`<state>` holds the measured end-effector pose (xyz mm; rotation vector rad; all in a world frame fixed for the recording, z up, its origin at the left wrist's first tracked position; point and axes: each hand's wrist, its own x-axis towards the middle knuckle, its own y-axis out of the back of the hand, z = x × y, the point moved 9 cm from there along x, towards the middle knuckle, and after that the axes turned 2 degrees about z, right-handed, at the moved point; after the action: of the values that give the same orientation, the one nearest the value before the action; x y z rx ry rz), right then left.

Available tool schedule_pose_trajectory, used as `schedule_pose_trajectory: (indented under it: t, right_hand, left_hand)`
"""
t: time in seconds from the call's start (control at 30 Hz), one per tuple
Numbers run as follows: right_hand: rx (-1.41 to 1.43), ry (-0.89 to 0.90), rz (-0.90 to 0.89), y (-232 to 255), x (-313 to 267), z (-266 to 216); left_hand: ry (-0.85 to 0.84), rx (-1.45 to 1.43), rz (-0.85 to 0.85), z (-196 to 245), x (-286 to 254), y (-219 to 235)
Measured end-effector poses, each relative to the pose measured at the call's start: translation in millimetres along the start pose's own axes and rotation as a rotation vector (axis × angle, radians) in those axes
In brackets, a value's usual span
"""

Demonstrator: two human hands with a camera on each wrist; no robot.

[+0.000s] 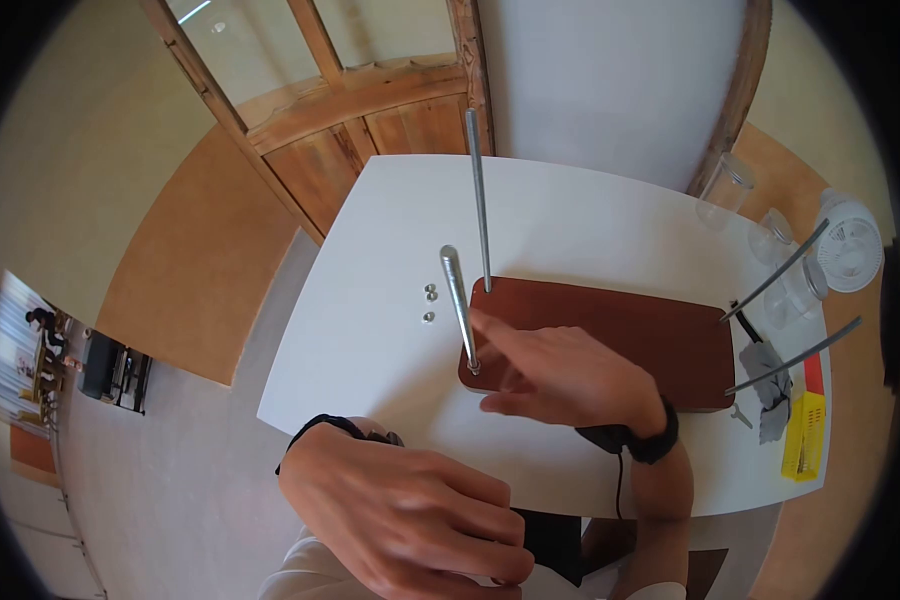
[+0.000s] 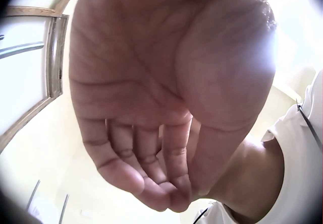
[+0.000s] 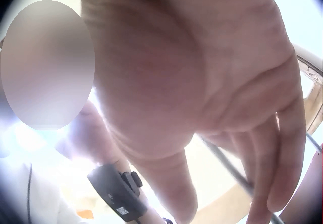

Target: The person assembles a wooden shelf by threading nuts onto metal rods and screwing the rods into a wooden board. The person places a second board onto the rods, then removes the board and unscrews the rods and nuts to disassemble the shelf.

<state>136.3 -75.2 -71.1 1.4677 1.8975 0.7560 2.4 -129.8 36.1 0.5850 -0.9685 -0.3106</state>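
Note:
A reddish-brown board (image 1: 610, 320) lies on the white table, with metal rods standing at its corners. My right hand (image 1: 570, 375) is over the board's left part, index finger extended beside the near-left rod (image 1: 457, 295); contact cannot be told. In the right wrist view a rod (image 3: 227, 166) passes behind the fingers of my right hand (image 3: 202, 83). A small nut or washer shows at that near-left rod's base. Closer to my body, my left hand (image 1: 400, 510) hangs loosely curled, with nothing visible held; its palm (image 2: 166, 83) fills the left wrist view.
Several small metal nuts (image 1: 430, 292) lie left of the board. At the right are a grey cloth (image 1: 767, 385), a small wrench (image 1: 741, 416), a yellow basket (image 1: 804, 440), clear jars (image 1: 725, 190) and a white fan (image 1: 850, 245). A wooden-framed door stands behind the table.

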Motion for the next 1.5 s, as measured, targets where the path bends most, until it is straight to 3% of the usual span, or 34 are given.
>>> schedule_pose_trajectory:
  t: [0.1, 0.17, 0.3, 0.37, 0.4, 0.47, 0.53, 0.6, 0.63, 0.7, 0.73, 0.9, 1.13, 1.2, 1.27, 1.3, 1.5]
  right_hand:
    - [0.111, 0.053, 0.079, 8, -5, 3]
    - [0.144, 0.129, 0.227, 18, -10, -5]
    - [0.020, 0.151, 0.111, 3, -6, -7]
    - [0.063, 0.019, 0.065, 9, -6, 4]
    - [0.060, 0.018, 0.064, 9, -6, 3]
    - [0.140, 0.092, 0.217, 22, -10, -3]
    - [0.089, 0.107, 0.164, 8, -6, -2]
    - [0.043, 0.132, 0.108, 0, -5, -3]
    - [0.025, 0.105, 0.089, 2, -5, -3]
    - [0.001, 0.082, 0.064, 2, -4, 0]
    - [0.068, 0.085, 0.104, 7, -5, 3]
    - [0.065, 0.100, 0.094, 2, -5, -2]
    - [0.125, 0.094, 0.154, 11, -7, 0]
    - [0.106, 0.119, 0.209, 11, -7, 0]
    - [0.007, 0.114, 0.021, -6, -4, 1]
    - [0.008, 0.111, 0.018, -5, -6, 2]
    - [0.056, 0.134, 0.142, 6, -6, -1]
  left_hand:
    - [-0.033, 0.082, -0.115, 5, 10, 11]
    - [-0.028, 0.089, -0.117, 5, 9, 11]
    - [0.011, 0.083, -0.173, 3, 17, 11]
    - [0.015, 0.070, -0.075, 3, 1, -1]
    - [0.017, 0.056, 0.019, 2, -3, 0]
    - [0.005, 0.052, 0.019, 2, -3, 1]
    - [-0.006, 0.038, 0.013, 3, 3, 8]
    - [0.013, 0.069, -0.175, 3, 14, 9]
    - [0.016, 0.070, -0.175, 2, 9, 2]
    - [0.018, 0.009, 0.000, 1, 2, 0]
    - [0.018, 0.013, 0.002, 1, 0, 3]
    - [-0.021, 0.100, -0.163, 3, 11, 5]
    - [-0.007, 0.098, -0.212, 3, 13, 0]
    - [0.033, 0.022, -0.099, -2, 7, -4]
    - [0.023, 0.032, -0.153, 2, 12, 3]
    - [0.021, 0.053, -0.202, 3, 14, 4]
    - [0.002, 0.048, -0.219, 1, 15, 3]
